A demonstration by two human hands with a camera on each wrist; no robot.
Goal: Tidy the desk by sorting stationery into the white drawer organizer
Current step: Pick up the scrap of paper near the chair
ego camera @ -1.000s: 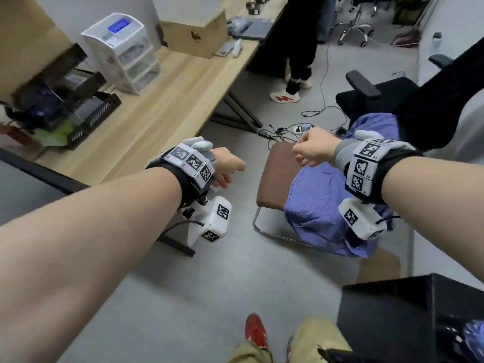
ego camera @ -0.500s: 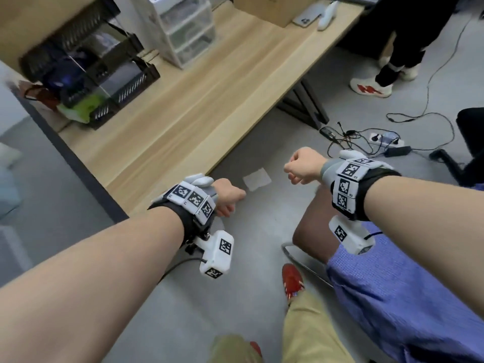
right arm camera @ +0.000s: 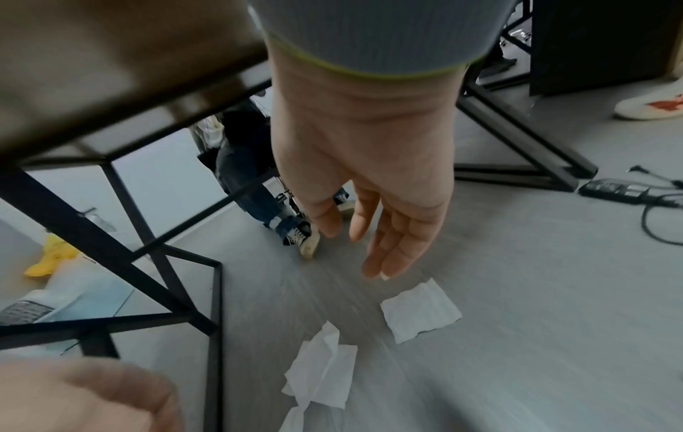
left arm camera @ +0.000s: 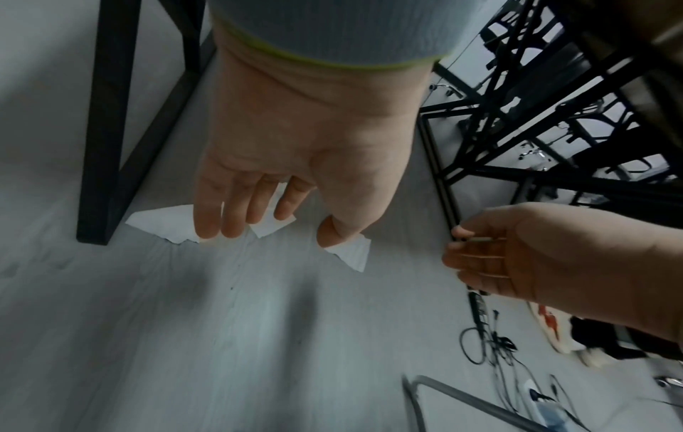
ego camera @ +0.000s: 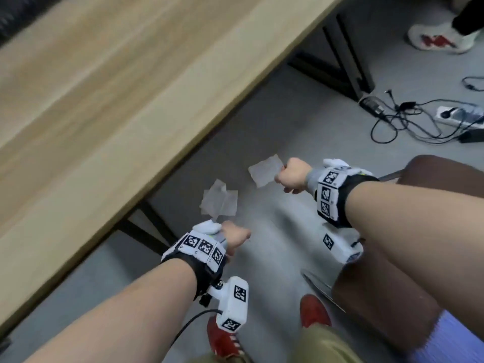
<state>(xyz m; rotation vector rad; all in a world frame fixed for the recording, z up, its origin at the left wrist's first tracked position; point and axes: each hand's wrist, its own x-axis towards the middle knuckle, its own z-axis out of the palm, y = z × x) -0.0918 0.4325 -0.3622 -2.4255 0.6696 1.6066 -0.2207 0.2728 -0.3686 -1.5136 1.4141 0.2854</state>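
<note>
Neither stationery nor the white drawer organizer is in view. Two white tissue pieces lie on the grey floor beside the desk: a crumpled one (ego camera: 219, 203) (right arm camera: 321, 374) and a flatter one (ego camera: 265, 172) (right arm camera: 419, 312). My left hand (ego camera: 235, 238) (left arm camera: 281, 233) hangs over the crumpled tissue (left arm camera: 162, 222), fingers loosely bent, holding nothing. My right hand (ego camera: 290, 176) (right arm camera: 355, 248) reaches down just short of the flatter piece with its fingers relaxed and empty. The left wrist view also shows the right hand (left arm camera: 480, 260), empty.
The wooden desk (ego camera: 104, 100) fills the upper left, with black frame legs (ego camera: 348, 61) (right arm camera: 147, 257) under it. Cables and a power strip (ego camera: 419, 116) lie at right. A brown chair seat (ego camera: 445, 179) is beside my right arm. Another person's shoe (ego camera: 440, 40) stands far right.
The view has swung down from the desktop to the floor. Both hands have dropped toward the tissue pieces. The organizer and the black trays have left the frame.
</note>
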